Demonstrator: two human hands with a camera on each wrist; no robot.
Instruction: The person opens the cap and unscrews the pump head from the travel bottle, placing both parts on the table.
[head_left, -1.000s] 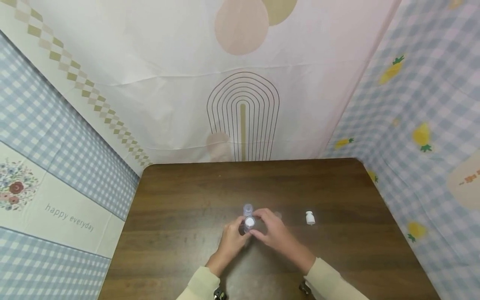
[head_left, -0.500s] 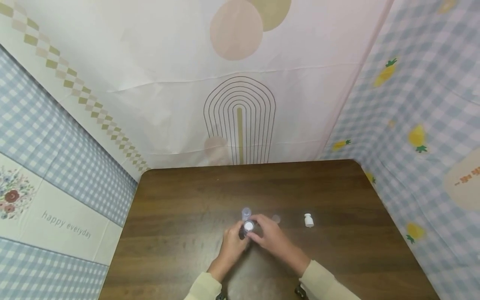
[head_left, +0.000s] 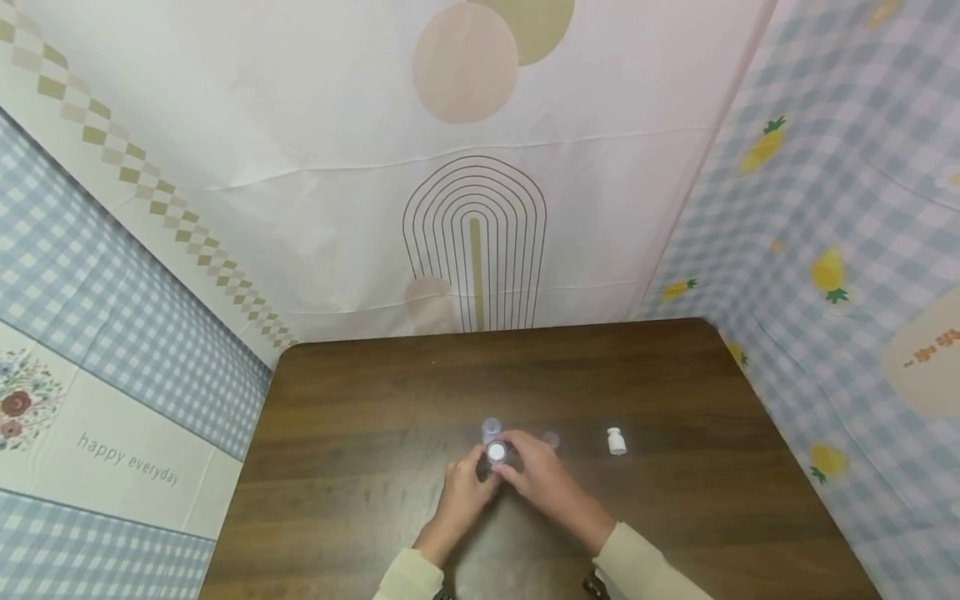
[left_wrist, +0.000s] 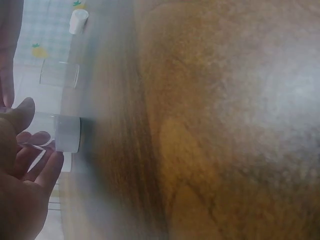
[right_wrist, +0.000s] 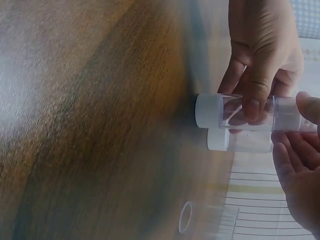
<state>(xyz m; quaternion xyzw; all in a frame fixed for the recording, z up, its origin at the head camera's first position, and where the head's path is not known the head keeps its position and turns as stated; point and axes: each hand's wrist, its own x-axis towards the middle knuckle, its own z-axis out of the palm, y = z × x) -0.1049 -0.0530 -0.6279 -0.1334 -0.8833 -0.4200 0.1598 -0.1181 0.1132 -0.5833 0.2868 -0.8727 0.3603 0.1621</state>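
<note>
Between the two hands, a clear bottle [head_left: 497,452] with a white base [right_wrist: 208,111] stands upright on the table, its round white top showing in the head view. My left hand [head_left: 463,490] grips the clear body between thumb and fingers. My right hand [head_left: 551,479] pinches the collar [right_wrist: 287,114] at the top of the same bottle, thumb on one side and fingers on the other. Just behind it is a second clear bottle [head_left: 491,427], also with a white base [right_wrist: 218,139], partly hidden by the hands.
A clear cylindrical cap [head_left: 552,439] sits to the right, just past the right hand. Farther right stands a small white bottle-shaped piece [head_left: 616,442]. Patterned cloth [head_left: 337,225] hangs behind and beside the brown wooden table [head_left: 360,400].
Both hands stay around the bottle with little visible movement. The head view has shifted slightly, and the clear cap shows more plainly beside the right hand.
</note>
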